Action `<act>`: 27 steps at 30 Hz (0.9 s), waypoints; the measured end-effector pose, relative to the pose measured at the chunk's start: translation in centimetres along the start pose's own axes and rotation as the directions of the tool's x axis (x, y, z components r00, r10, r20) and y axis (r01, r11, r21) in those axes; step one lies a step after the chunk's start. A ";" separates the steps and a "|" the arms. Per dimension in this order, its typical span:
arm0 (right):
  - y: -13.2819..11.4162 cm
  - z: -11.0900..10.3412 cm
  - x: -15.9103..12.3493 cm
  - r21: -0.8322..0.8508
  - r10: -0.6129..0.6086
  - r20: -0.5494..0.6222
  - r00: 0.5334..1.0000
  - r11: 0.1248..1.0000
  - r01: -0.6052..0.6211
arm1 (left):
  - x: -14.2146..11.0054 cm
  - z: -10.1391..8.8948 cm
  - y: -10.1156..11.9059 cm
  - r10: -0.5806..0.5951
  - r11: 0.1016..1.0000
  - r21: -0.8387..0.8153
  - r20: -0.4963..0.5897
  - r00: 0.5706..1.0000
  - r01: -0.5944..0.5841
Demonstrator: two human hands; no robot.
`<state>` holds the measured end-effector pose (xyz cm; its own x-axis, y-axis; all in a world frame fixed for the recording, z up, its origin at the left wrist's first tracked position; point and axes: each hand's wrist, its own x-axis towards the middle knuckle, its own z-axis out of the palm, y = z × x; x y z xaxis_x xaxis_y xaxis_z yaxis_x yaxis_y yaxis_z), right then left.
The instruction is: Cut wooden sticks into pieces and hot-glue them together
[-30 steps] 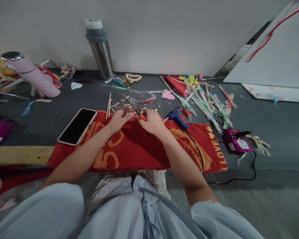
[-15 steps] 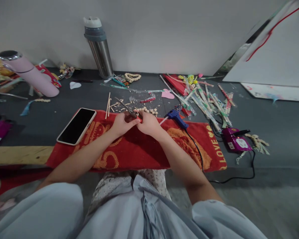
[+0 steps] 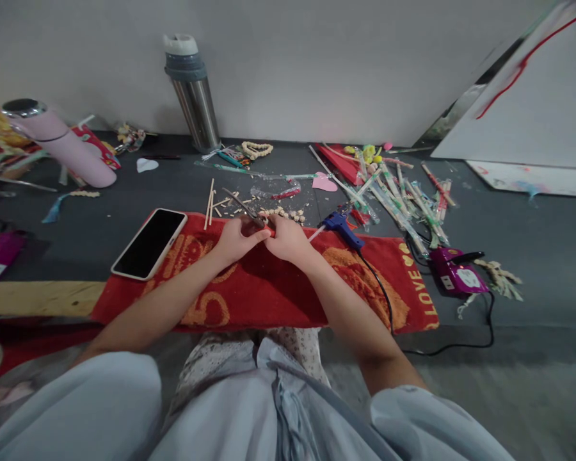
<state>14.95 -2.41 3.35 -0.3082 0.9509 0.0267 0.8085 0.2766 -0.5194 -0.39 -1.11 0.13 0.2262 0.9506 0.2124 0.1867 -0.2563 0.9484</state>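
Left hand (image 3: 235, 242) has come in against the right hand (image 3: 285, 238) since the first frame. Dark surface (image 3: 537, 237) carries a red towel (image 3: 269, 294), forearms low over it; bracing them there should steady the work. Right hand holds the red-handled tool (image 3: 241, 205) at the towel's far edge, nose pointing left and away; left fingers curl close around it, contents hidden. Advisable: squeeze slowly, left fingertips clear of the jaws. Small pale bits (image 3: 292, 214) lie just beyond.
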 end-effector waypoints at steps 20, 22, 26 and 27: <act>0.8 -0.8 -0.2 -0.214 -0.058 -0.065 0.996 0.976 0.043 | 1.4 -4.6 0.2 0.414 0.692 0.701 -0.188 0.891 -0.174; 0.9 -0.8 -0.2 -0.219 -0.082 -0.059 0.995 0.973 0.067 | 1.3 -4.8 0.1 0.448 0.645 0.739 -0.157 0.880 -0.196; 1.1 -0.9 -0.2 -0.198 -0.111 -0.053 0.992 0.975 0.099 | 1.2 -5.1 -0.1 0.432 0.605 0.774 -0.121 0.893 -0.188; 1.2 -0.9 -0.2 -0.192 -0.113 -0.051 0.992 0.976 0.101 | 1.2 -5.1 -0.1 0.420 0.611 0.769 -0.114 0.900 -0.188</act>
<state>16.41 -2.12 3.47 -0.3714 0.9194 0.1292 0.8541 0.3929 -0.3408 -5.00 0.96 1.51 0.1735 0.7679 0.6167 0.8069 -0.4698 0.3581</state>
